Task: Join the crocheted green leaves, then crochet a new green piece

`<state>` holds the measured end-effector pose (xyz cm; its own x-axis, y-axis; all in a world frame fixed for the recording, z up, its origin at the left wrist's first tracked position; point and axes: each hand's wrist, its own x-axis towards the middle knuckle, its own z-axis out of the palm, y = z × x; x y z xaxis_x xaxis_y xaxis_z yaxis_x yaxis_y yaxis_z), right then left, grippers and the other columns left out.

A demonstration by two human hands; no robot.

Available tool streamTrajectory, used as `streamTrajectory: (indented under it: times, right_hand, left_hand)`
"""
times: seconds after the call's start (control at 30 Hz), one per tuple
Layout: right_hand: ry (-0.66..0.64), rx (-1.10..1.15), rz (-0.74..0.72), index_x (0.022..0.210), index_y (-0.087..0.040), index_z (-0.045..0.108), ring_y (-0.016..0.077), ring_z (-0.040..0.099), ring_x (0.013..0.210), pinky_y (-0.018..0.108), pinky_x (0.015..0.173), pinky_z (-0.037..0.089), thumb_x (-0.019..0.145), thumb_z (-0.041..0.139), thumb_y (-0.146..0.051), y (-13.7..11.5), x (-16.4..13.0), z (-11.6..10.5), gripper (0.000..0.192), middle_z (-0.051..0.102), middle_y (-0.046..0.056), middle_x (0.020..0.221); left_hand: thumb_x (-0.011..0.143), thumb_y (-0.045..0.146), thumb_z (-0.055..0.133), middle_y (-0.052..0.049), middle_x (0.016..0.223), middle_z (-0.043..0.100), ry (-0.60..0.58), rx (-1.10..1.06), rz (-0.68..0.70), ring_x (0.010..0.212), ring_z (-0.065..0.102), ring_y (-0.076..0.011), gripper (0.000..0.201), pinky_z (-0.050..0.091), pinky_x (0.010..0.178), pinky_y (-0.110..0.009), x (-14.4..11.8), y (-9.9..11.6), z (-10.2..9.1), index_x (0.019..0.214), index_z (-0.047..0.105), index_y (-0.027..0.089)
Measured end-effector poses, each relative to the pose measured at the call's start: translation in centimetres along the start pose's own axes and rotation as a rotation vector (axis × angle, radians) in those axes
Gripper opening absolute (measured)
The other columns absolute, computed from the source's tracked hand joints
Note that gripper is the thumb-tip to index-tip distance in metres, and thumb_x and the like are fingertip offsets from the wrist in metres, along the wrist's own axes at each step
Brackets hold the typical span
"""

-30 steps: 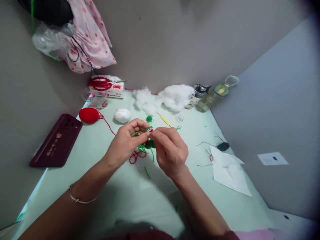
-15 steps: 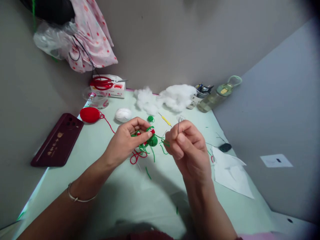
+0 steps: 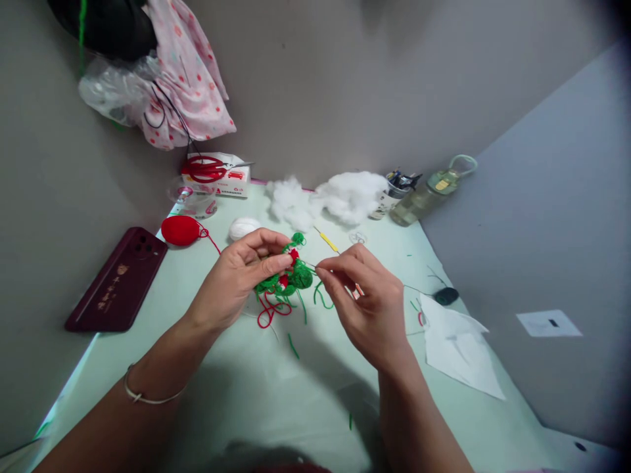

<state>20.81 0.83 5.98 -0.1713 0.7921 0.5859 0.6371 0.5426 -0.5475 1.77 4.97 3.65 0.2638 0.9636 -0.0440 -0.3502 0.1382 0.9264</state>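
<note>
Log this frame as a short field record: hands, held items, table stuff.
left hand: pinches green and red yarn piece
right hand: pinches needle, tip at the yarn piece
surface: pale green table
left side: dark red phone, red yarn ball
back: white yarn ball, stuffing, red scissors on a box, bottle
right side: white paper
near work: loose green and red thread scraps, yellow hook
</note>
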Motion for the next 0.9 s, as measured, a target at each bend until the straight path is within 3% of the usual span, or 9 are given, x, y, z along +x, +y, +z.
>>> streamTrajectory:
  times: [0.23,0.9]
  right_hand:
    - [-0.011,-0.077,-0.034,0.089,-0.019,0.069,0.0144,0.056,0.071,0.030,0.064,0.046,0.098,0.059,-0.012,0.03,0.02,-0.16,0.014,0.060,0.002,0.077]
    - [-0.072,0.000,-0.013,0.092,-0.019,0.070,0.0144,0.053,0.071,0.030,0.065,0.045,0.097,0.060,-0.012,-0.06,-0.01,-0.37,0.013,0.058,0.001,0.076]
  left_hand:
    - [0.081,0.024,0.084,0.002,0.079,0.072,-0.006,-0.044,-0.005,0.069,0.067,-0.0095,0.016,0.055,0.066,-0.018,-0.12,0.24,0.07,0.094,0.074,0.021]
    - [0.083,0.031,0.083,0.002,0.085,0.070,0.009,0.063,0.000,0.074,0.063,-0.0090,0.015,0.052,0.066,-0.016,-0.20,0.13,-0.03,0.096,0.080,0.026]
